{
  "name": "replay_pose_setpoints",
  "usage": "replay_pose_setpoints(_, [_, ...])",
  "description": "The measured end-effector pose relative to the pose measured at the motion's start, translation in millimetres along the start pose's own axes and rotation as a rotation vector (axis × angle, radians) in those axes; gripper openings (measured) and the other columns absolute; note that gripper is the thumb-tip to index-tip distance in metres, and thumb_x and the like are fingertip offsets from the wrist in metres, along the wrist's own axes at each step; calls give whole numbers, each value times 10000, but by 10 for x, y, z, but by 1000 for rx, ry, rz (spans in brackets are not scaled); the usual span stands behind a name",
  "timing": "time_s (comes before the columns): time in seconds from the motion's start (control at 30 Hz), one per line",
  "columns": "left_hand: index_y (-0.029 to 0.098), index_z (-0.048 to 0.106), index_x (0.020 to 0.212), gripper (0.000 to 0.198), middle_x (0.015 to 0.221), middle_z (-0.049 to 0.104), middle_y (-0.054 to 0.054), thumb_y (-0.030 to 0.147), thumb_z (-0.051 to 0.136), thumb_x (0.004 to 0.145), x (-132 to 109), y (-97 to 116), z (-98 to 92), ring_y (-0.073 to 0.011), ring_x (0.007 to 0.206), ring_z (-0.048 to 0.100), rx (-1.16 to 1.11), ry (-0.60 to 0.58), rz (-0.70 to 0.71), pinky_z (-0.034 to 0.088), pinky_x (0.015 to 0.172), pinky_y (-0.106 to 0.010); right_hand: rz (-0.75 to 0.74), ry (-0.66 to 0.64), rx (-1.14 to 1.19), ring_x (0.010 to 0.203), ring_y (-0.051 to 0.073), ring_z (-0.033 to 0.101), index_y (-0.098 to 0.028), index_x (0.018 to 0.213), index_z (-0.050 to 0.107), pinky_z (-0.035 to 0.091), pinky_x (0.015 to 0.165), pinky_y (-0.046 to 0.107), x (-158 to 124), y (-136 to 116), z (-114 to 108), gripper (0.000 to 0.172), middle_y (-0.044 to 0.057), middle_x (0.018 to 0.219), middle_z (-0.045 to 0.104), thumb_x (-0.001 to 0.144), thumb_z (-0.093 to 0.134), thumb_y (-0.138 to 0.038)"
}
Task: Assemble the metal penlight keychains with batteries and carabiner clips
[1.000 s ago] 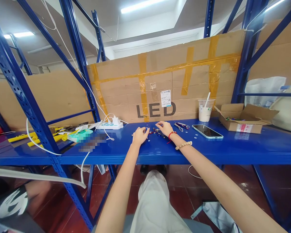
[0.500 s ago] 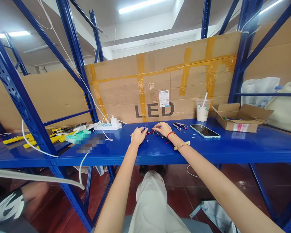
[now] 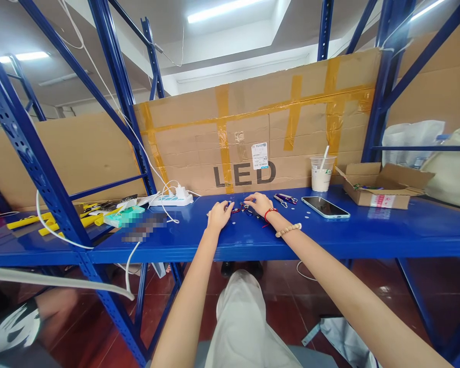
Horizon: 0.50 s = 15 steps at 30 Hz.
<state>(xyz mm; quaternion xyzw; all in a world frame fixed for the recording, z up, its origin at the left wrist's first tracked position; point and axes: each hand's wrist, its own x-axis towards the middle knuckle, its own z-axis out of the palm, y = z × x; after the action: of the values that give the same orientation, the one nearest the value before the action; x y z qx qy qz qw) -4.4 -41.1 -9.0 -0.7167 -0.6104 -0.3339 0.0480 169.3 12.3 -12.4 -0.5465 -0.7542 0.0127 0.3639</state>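
My left hand point(image 3: 219, 215) rests on the blue shelf top point(image 3: 199, 235), fingers pinched around something small and bluish that I cannot make out. A small dark red piece point(image 3: 235, 210) sticks out from its fingertips toward the right. My right hand point(image 3: 259, 204) is just across from it, fingers bent and closed over small dark metallic bits point(image 3: 247, 208) on the shelf. The fingers largely cover what they hold. Right of this hand lie a silver metal clip point(image 3: 281, 201) and a purplish carabiner-like clip point(image 3: 287, 198).
A phone point(image 3: 325, 207), a drink cup with a straw point(image 3: 322, 175) and an open cardboard box point(image 3: 383, 198) stand to the right. At left are a power strip point(image 3: 172, 199), white cables and yellow tubes point(image 3: 88, 221). A large cardboard sheet point(image 3: 191, 143) backs the shelf; blue uprights point(image 3: 118, 76) flank it.
My right hand's fingertips have moved slightly right, away from my left hand, so the gap between them is a little wider. My left hand stays in place.
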Motion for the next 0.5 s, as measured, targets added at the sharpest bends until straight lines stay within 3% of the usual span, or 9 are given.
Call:
replay_pose_setpoints(0.23, [197, 539, 691, 387, 694, 576, -36, 467, 339, 883, -1, 6, -4, -186, 806, 565, -1, -2, -10, 395, 626, -241, 118, -47, -45, 924, 177, 625, -256, 954, 679, 473, 699, 248, 10, -14, 2, 197, 4, 980, 694, 777, 612, -313])
replay_pose_setpoints(0.5, [198, 549, 749, 385, 765, 616, -47, 440, 292, 902, -4, -8, 1, -189, 826, 569, -4, -25, -13, 401, 647, -256, 207, -4, -24, 998, 193, 603, -227, 1043, 635, 474, 761, 282, 48, 35, 80, 262, 13, 979, 700, 804, 560, -302])
